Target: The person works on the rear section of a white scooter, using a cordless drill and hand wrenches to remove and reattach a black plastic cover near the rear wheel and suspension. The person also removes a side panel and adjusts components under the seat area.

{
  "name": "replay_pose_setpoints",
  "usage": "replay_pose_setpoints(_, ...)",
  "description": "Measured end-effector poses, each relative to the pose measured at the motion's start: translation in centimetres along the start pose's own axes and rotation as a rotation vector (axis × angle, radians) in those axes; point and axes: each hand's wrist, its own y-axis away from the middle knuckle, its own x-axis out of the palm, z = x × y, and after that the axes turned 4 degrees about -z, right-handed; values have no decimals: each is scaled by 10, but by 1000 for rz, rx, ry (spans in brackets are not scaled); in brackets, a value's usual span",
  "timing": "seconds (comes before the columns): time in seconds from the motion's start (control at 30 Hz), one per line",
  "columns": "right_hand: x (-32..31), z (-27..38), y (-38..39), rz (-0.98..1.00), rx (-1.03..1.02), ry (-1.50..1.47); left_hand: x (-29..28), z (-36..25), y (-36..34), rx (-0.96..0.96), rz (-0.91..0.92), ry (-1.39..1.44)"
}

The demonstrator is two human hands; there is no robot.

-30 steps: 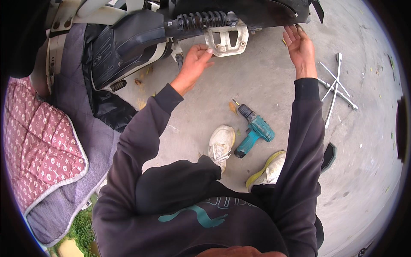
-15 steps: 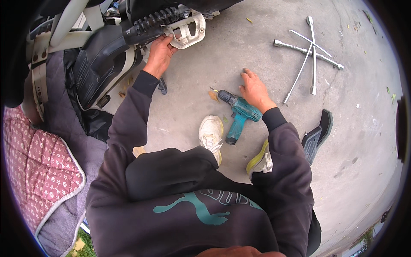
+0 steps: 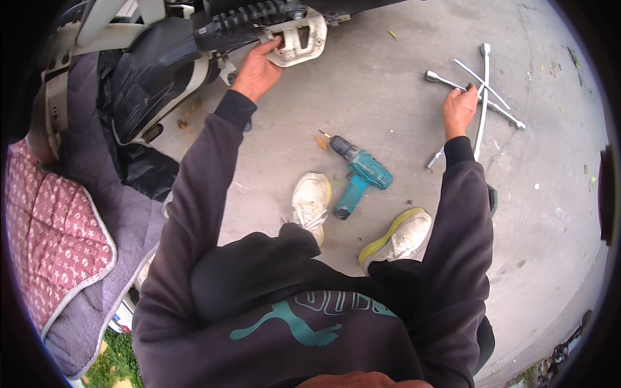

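My left hand (image 3: 260,70) is closed on the lower left edge of a white metal bracket (image 3: 315,45). The bracket sits beside a black coil-spring shock absorber (image 3: 249,24) on a scooter-like vehicle. Out to the right, my right hand (image 3: 460,111) has its fingers curled round the stem of a slim T-handle wrench (image 3: 436,158), whose middle the hand covers. That wrench lies across a chrome four-way lug wrench (image 3: 485,61) on the ground. Between the hands, a teal and black cordless drill (image 3: 362,173) rests on its side, bit pointing up-left.
White shoes (image 3: 310,199) stand just below the drill. A dark plastic part (image 3: 493,200) shows partly behind my right sleeve. Left of me are the vehicle's black side cover (image 3: 162,77) and a quilted pink and grey cover (image 3: 61,239). Concrete ground (image 3: 550,213) lies around.
My right hand has moved from above the drill up and right to the wrenches, and its fingers have closed. My left hand still holds the bracket. The view has shifted slightly.
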Motion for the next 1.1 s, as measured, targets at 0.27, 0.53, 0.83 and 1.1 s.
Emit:
replay_pose_setpoints(0.27, -87, -78, -92, 229, -218, 434, 4, 0, 17, -5, -46, -198)
replay_pose_setpoints(0.53, -70, -93, -7, 299, -53, 168, 20, 80, 121, 133, 151, -1366)
replay_pose_setpoints(0.83, -201, -30, -1, 410, -132, 559, 63, 153, 146, 582, 1026, -1730)
replay_pose_setpoints(1.1, -296, -53, -7, 32, -238, 610, 63, 151, 131, 507, 1421, -1882)
